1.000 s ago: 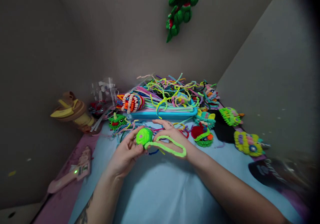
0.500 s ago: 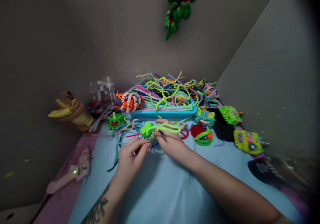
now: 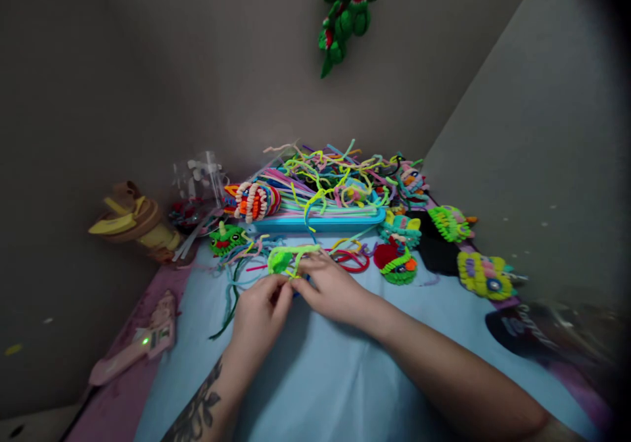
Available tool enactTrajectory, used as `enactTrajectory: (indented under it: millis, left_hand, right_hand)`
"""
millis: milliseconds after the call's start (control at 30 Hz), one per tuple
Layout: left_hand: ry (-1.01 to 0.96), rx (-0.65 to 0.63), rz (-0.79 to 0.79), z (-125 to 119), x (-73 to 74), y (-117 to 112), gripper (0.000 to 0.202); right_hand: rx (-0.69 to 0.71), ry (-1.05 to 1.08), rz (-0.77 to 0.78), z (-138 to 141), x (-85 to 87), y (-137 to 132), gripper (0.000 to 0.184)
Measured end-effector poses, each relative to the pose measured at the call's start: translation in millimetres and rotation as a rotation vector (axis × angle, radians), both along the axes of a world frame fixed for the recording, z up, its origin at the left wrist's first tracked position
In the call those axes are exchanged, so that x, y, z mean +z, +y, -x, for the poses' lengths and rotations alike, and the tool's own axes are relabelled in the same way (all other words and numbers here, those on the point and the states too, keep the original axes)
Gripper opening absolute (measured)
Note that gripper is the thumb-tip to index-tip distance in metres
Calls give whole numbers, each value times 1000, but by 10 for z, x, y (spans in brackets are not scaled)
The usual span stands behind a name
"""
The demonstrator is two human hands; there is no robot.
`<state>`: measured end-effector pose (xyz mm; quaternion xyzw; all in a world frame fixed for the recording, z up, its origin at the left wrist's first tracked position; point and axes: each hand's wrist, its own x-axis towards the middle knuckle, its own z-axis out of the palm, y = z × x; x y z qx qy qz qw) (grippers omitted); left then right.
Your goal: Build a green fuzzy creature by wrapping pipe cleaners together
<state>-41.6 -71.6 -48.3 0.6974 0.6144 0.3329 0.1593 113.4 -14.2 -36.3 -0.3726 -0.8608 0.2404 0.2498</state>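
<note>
My left hand (image 3: 260, 309) is closed in a pinch at the near side of a small bright green pipe-cleaner piece (image 3: 280, 262). Opposite it, my right hand (image 3: 331, 289) has its fingers closed round a pale lime pipe cleaner (image 3: 308, 250), which bends over the green piece. The fingertips of both hands almost meet, and they hide where the strands join. A bit of blue shows under the right fingers. Just beyond my hands lie a red pipe-cleaner loop (image 3: 355, 262) and several loose blue and pink strands (image 3: 245, 252).
A blue tray (image 3: 320, 223) heaped with pipe cleaners stands at the back. Around it sit finished pipe-cleaner figures, including a green one (image 3: 227, 239) and a red-green one (image 3: 396, 262). A pink glue gun (image 3: 142, 344), a brown-yellow cup (image 3: 142, 225) and a plastic package (image 3: 537, 333) line the sides.
My right hand has shifted left toward my left hand, its fingers lower. The lime loop that stuck out rightward now folds leftward over the green piece. The view has shifted slightly.
</note>
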Motion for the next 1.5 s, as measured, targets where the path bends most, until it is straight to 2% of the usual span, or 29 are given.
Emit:
enactTrajectory:
  millis: [67,167,267,400,600,733,833,967,1033,1133,1167,1200,1267,1367,1500]
  left_hand:
    - [-90,22,63,-15,40,-1,21]
    - [-252,12,154,-37,112,-7,23]
    - [-359,-79,241,-45,181,-25,23]
    - [-361,-320,324,-62,257,-76,17]
    - [-453,-840,467,-75,234,-160,13]
    - [-421,-993,570,-68,160,-167,12]
    - [-297,-942,655,-76,179,-147,8]
    - [-300,-666,672,-30,243,-100,23]
    - [-404,-487,550,24,224,-66,28]
    - [-624,-200,215,100,129,-9,26]
    - [-653,-102,112,116,94,6,23]
    - [-652,-54,38,126,65,16,28]
    - [-638,-70,31,132,31,22,41]
    - [-713,-191,144,121,30,10,53]
    - [-847,-210,254,101,54,0,54]
  right_hand:
    - [-12,-56,-11,-22,47,32,15]
    - [-132,-68,-67,-65,73,101,16]
    - [-252,-18,-142,-142,70,193,17]
    - [-362,90,-259,-299,78,338,16]
    - [-534,124,-418,-566,140,542,16]
    - [-579,150,-454,-662,150,617,16]
    - [-526,179,-438,-665,151,623,16]
    - [-305,267,-385,-619,199,560,15]
    - [-205,294,-341,-587,237,505,15]
    - [-65,289,-306,-524,280,405,14]
    - [-20,279,-297,-498,290,369,14]
    - [23,265,-285,-471,298,333,14]
    - [102,232,-256,-418,312,265,14]
    - [192,186,-233,-363,324,195,13]
    - [191,163,-253,-348,305,170,13]
